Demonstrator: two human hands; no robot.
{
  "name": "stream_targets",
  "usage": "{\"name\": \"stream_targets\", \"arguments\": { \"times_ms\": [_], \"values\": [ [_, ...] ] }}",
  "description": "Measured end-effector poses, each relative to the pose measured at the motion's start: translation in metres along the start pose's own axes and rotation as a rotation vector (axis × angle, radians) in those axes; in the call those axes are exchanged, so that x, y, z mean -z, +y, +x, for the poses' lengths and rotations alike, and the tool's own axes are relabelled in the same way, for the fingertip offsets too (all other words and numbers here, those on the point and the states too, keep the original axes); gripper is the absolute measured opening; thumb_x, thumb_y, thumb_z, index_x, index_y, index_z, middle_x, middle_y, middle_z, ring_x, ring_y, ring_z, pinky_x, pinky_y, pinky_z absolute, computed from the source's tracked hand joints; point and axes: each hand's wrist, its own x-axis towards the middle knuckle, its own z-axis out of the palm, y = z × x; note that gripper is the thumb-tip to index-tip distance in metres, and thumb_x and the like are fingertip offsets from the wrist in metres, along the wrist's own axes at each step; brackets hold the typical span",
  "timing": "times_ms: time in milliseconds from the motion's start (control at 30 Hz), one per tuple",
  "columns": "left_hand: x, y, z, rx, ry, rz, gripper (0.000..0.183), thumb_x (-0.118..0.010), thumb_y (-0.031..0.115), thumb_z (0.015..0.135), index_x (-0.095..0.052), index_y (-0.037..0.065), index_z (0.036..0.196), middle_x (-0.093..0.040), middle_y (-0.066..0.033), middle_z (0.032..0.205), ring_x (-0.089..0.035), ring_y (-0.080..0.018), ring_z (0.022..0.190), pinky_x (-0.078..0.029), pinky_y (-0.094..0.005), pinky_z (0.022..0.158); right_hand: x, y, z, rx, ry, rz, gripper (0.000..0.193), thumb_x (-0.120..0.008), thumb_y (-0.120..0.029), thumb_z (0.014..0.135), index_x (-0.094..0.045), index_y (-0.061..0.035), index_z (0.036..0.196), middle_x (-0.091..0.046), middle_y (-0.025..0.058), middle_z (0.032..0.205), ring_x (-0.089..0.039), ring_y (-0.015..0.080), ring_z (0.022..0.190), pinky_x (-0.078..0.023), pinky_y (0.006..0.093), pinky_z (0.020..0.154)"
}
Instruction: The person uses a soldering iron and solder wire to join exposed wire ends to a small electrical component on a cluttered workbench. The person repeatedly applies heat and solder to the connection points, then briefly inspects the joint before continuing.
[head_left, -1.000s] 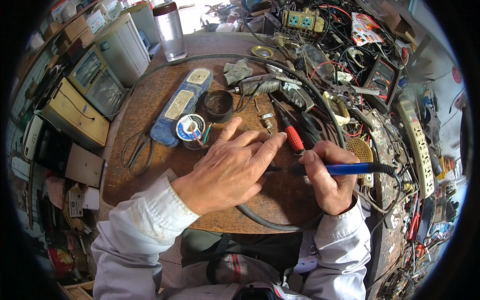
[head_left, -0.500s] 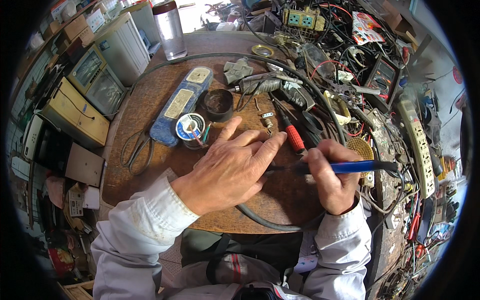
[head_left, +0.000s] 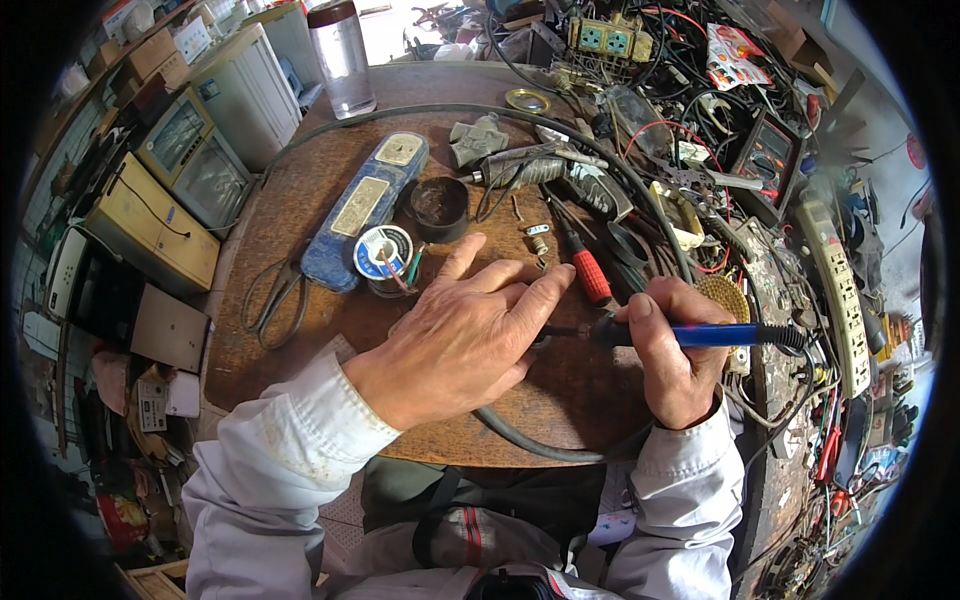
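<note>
My right hand (head_left: 680,350) grips the blue handle of a soldering iron (head_left: 712,336). Its dark shaft points left, and the tip end meets the area beneath the fingers of my left hand (head_left: 455,335). That left hand is palm down with bent fingers; the thumb and index finger close around something their own shape hides. A thick black cable (head_left: 520,437) runs under it from the table's front. Beyond the fingers lie a red-handled screwdriver (head_left: 590,278) and a small metal part (head_left: 539,243). By the left knuckles stands a solder spool (head_left: 383,254) with colored wires beside it.
On the wooden table (head_left: 255,375) lie a long blue case (head_left: 352,215), a dark round tin (head_left: 438,208), scissors (head_left: 275,305) and a grey heat gun-like tool (head_left: 560,175). A water bottle (head_left: 342,65) stands at the back. Tangled wires, a multimeter (head_left: 765,155) and a power strip (head_left: 838,290) crowd the right.
My right hand and the soldering iron have shifted slightly to the right. My left hand stays in nearly the same place.
</note>
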Motion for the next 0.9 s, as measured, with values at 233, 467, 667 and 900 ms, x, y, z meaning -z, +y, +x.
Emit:
{"name": "stream_targets", "arguments": {
  "times_ms": [233, 467, 667, 900],
  "values": [
    [-0.0003, -0.0002, -0.0001, -0.001, -0.004, -0.009, 0.074, -0.077, 0.015, 0.074, -0.043, 0.001, 0.138, -0.065, -0.0111, 0.115, -0.057, -0.0282, 0.119, -0.031, -0.0572, 0.109, -0.0045, 0.0023, -0.0003, 0.007, -0.043, 0.026, 0.021, -0.064, -0.009, 0.088, -0.063, 0.0028, 0.071, -0.056, 0.0048, 0.058, -0.05, 0.0111, 0.05, -0.037, 0.0267, 0.047],
    [0.0006, -0.0001, 0.0, 0.006, -0.022, -0.017, 0.073, -0.077, 0.016, 0.074, -0.043, 0.0, 0.137, -0.066, -0.0114, 0.114, -0.057, -0.0282, 0.118, -0.031, -0.0569, 0.109, -0.0018, -0.0008, 0.0007, 0.021, -0.052, 0.024, 0.019, -0.063, -0.006, 0.087, -0.063, 0.0034, 0.07, -0.057, 0.0055, 0.058, -0.051, 0.0113, 0.049, -0.038, 0.0271, 0.047],
    [0.0006, 0.0001, -0.0001, -0.001, -0.021, 0.0, 0.073, -0.077, 0.017, 0.075, -0.043, -0.001, 0.137, -0.066, -0.0121, 0.114, -0.058, -0.0284, 0.117, -0.031, -0.0556, 0.109, -0.0024, 0.0013, -0.0001, 0.049, -0.028, 0.025, 0.018, -0.062, -0.005, 0.086, -0.063, 0.0036, 0.07, -0.057, 0.0057, 0.058, -0.051, 0.0114, 0.049, -0.038, 0.0271, 0.047],
    [-0.0006, -0.001, -0.0011, 0.0, -0.017, 0.003, 0.073, -0.078, 0.017, 0.075, -0.043, -0.001, 0.137, -0.064, -0.0123, 0.116, -0.057, -0.0285, 0.118, -0.031, -0.055, 0.11, -0.0027, 0.0, 0.0, 0.016, -0.075, 0.031, 0.017, -0.061, -0.005, 0.086, -0.063, 0.0039, 0.071, -0.057, 0.0056, 0.058, -0.051, 0.0117, 0.049, -0.038, 0.0272, 0.047]
  ]
}}
